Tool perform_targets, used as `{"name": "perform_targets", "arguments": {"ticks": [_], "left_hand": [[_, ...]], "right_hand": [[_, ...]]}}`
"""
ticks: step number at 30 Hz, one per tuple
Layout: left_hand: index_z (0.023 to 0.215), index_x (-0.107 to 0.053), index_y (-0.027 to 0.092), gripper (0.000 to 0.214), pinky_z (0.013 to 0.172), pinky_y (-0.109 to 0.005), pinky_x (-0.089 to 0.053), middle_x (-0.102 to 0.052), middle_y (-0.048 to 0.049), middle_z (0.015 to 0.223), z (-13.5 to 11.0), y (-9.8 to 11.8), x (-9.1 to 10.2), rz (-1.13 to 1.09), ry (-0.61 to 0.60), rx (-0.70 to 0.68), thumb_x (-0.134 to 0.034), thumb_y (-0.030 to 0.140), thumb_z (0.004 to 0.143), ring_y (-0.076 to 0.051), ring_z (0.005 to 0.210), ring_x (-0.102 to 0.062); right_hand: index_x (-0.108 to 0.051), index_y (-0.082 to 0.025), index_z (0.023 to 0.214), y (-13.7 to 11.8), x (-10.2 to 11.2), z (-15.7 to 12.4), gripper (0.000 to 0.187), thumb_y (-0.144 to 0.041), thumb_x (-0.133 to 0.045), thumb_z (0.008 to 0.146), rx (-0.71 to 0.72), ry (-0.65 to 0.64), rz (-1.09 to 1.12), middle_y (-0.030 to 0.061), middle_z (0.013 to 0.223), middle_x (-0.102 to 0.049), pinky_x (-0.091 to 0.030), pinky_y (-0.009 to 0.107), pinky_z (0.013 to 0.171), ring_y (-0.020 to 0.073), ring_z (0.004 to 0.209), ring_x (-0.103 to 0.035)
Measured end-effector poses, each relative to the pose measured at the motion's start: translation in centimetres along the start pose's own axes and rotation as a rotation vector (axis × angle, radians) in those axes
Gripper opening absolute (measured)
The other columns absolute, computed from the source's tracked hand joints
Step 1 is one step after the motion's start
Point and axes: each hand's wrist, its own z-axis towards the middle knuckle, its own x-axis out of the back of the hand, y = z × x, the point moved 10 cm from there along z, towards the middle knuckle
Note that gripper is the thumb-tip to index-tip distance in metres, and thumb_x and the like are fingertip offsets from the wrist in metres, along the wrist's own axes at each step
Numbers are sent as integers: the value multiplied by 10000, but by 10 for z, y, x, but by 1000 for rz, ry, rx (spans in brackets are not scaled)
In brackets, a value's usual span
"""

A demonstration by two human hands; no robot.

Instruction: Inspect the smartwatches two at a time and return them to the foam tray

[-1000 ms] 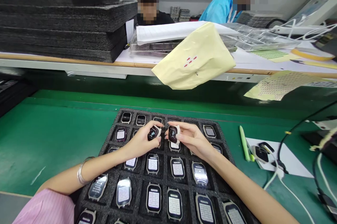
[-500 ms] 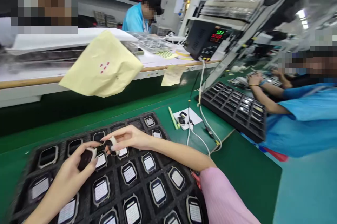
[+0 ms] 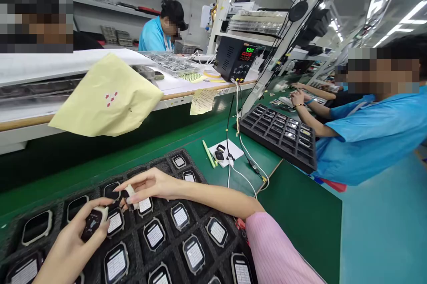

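A black foam tray (image 3: pixel 196 172) lies on the green mat, its cells filled with several smartwatch bodies (image 3: pixel 154 233). My left hand (image 3: pixel 71 244) is at the lower left, fingers closed round a dark watch body (image 3: pixel 92 222) held just above the tray. My right hand (image 3: pixel 150 184) reaches across the tray's upper rows and pinches a second watch body (image 3: pixel 130 196) between thumb and fingers. Most of that second watch is hidden by the fingers.
A green pen (image 3: pixel 208 154), a white sheet with small black parts (image 3: pixel 223 152) and cables (image 3: pixel 245 166) lie right of the tray. A person in blue (image 3: pixel 367 137) works at another black tray (image 3: pixel 280 129). A yellow envelope (image 3: pixel 106 99) overhangs the raised shelf. A power supply (image 3: pixel 238 58) stands behind.
The view has swung to the right, bringing the neighbouring worker and second tray into sight. Both hands still hold their watch bodies, now drawn a little further apart over the tray.
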Motion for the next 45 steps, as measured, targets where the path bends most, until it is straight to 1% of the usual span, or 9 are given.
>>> {"name": "perform_targets", "arguments": {"ticks": [3, 8, 13, 17, 19, 23, 25, 28, 45], "left_hand": [[1086, -528, 239, 470, 729, -308, -458, -648, -22, 860, -1, 7, 2, -36, 44, -47, -564, 529, 718, -235, 843, -597], [1074, -535, 218, 375, 672, -281, -455, -649, -19, 877, 1, 19, 5, -45, 46, -87, -559, 408, 751, -197, 744, -589], [1062, -525, 197, 293, 848, -306, -437, -626, -37, 978, 4, 38, 9, -92, 19, -204, -505, 209, 770, -195, 931, -581], [1049, -535, 194, 301, 920, -320, -418, -610, -45, 1059, 9, 38, 13, -130, 31, -227, -516, 165, 750, -193, 1026, -555], [1132, -502, 195, 399, 850, -315, -465, -602, -50, 1051, 13, 31, 11, -204, 17, -182, -572, 203, 740, -183, 948, -579], [1260, -397, 178, 564, 506, -258, -488, -584, -31, 861, 18, 9, -2, -564, -75, 43, -582, 259, 734, -137, 637, -587], [1205, -455, 157, 478, 539, -282, -519, -582, -50, 897, 18, 6, -4, -760, -75, 115, -536, 242, 742, -149, 674, -611], [1118, -523, 146, 402, 723, -353, -548, -590, -71, 995, 18, 8, -2, -922, -64, 135, -513, 192, 719, -172, 799, -634], [1136, -514, 177, 383, 754, -342, -559, -615, -54, 960, 14, 17, 0, -699, -70, -20, -490, 150, 755, -181, 881, -599]], "right_hand": [[-648, -136, 1161, -4, 3, -1, 584, -293, -856, 638, 13, 38, -6, 57, 892, -661, -446, 272, 851, 172, 843, -633], [-660, -126, 1129, -6, 2, -1, 575, -304, -861, 620, 2, 53, -34, 82, 909, -672, -456, 308, 843, 195, 838, -648], [-657, -123, 1122, -15, 3, 0, 488, -284, -818, 691, 59, 86, -60, 101, 925, -681, -474, 332, 824, 207, 833, -655], [-639, -124, 1148, -18, 4, 4, 469, -277, -790, 731, 42, 103, -92, 115, 965, -678, -460, 374, 880, 231, 902, -645], [-605, -143, 1199, -17, 5, 6, 483, -284, -763, 765, 20, 118, -73, 124, 1038, -661, -427, 417, 944, 251, 983, -622], [-551, -152, 1259, -9, 7, 10, 487, -270, -704, 812, -42, 149, 54, 141, 1106, -636, -380, 486, 999, 277, 1091, -570], [-554, -134, 1248, -7, 9, 10, 467, -252, -681, 814, -50, 173, 101, 153, 1080, -647, -379, 509, 996, 289, 1089, -571], [-558, -122, 1231, -9, 15, 7, 452, -227, -661, 804, -29, 217, 109, 157, 1063, -655, -370, 524, 1001, 295, 1081, -577], [-549, -177, 1253, -14, 14, -1, 476, -234, -680, 800, 60, 246, -24, 115, 1095, -648, -448, 519, 932, 295, 1056, -591]]}}
